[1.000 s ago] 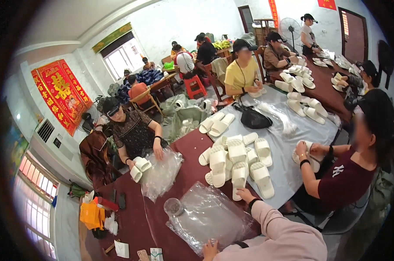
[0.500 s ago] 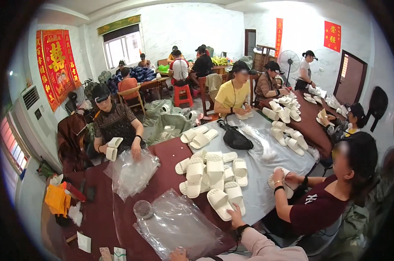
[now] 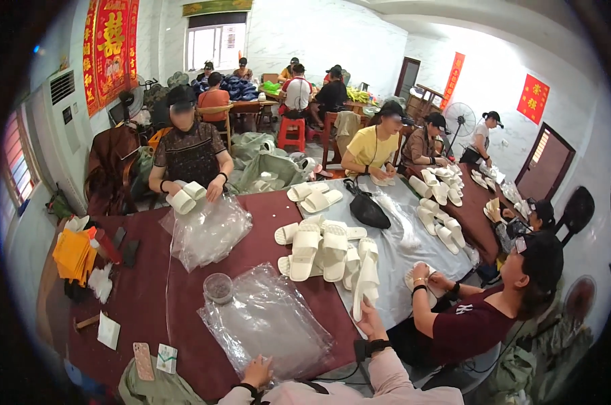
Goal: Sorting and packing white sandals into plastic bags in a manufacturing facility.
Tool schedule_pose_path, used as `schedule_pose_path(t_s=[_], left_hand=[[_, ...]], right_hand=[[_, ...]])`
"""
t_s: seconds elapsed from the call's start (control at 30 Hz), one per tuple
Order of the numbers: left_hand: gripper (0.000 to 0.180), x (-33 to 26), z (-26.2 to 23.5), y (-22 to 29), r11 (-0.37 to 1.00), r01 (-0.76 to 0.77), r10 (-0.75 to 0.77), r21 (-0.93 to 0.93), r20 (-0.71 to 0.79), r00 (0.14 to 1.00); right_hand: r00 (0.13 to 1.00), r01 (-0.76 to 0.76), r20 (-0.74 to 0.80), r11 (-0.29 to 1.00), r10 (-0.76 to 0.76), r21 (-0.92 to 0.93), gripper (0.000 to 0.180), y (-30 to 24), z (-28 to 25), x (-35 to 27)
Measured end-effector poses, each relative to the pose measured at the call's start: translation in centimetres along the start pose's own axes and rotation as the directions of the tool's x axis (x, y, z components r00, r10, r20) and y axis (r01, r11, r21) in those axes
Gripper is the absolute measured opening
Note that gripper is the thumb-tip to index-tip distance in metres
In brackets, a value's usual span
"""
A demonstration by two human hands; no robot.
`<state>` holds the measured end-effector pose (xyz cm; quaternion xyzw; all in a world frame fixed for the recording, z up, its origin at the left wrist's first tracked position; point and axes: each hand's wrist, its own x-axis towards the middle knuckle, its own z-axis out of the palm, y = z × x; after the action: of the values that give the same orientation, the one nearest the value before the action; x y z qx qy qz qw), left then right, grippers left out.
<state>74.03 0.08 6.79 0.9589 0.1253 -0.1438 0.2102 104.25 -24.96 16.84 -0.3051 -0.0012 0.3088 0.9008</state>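
Observation:
My right hand [image 3: 371, 320] grips a pair of white slippers [image 3: 367, 275], raised on edge over the table's grey covering. The pair is held near its lower end, soles and straps seen from the side. My left hand [image 3: 257, 370] rests at the near edge of a stack of clear plastic bags [image 3: 278, 324], its fingers apart and touching the film. A clear round tub [image 3: 217, 289] sits on the far left corner of the stack. Several more white slippers [image 3: 304, 250] lie piled just beyond, to the left of the raised pair.
Across the table a person holds white slippers [image 3: 186, 197] over more clear bags [image 3: 211, 233]. At right, a person in maroon [image 3: 477, 331] handles a slipper. A black bag [image 3: 368, 204] lies among slippers. Orange packets [image 3: 74, 255], a hammer [image 3: 86, 323] and a phone [image 3: 143, 361] are at left.
My right hand has lifted a pair of slippers off the table and turned it on edge. My left hand shows more fully at the bags. The person opposite has brought slippers over the bags.

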Motion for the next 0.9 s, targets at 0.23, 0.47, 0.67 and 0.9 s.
schedule_pose_path(t_s=[0.23,0.47,0.67,0.9], left_hand=[[0.05,-0.3,0.2,-1.1,0.992,-0.102,0.108,0.071,-0.081,0.991],[0.046,-0.9,0.9,-3.1,0.962,-0.226,0.257,0.154,-0.231,0.938],[0.042,-1.4,-0.5,-3.7,0.952,-0.262,0.277,0.157,-0.077,0.958],[0.05,-1.0,-0.2,-3.9,0.934,-0.251,0.271,0.256,-0.046,0.961]], right_hand=[[0.998,0.002,0.061,0.985,0.008,-0.173,0.051,1.2,8.6,-2.8],[0.972,-0.025,0.23,0.99,0.057,-0.14,0.052,3.7,13.0,-6.2],[0.956,-0.158,0.198,0.948,0.217,-0.275,0.06,6.1,12.9,-6.5],[0.847,-0.408,0.003,0.652,0.532,-0.639,0.057,14.1,10.7,-5.4]])
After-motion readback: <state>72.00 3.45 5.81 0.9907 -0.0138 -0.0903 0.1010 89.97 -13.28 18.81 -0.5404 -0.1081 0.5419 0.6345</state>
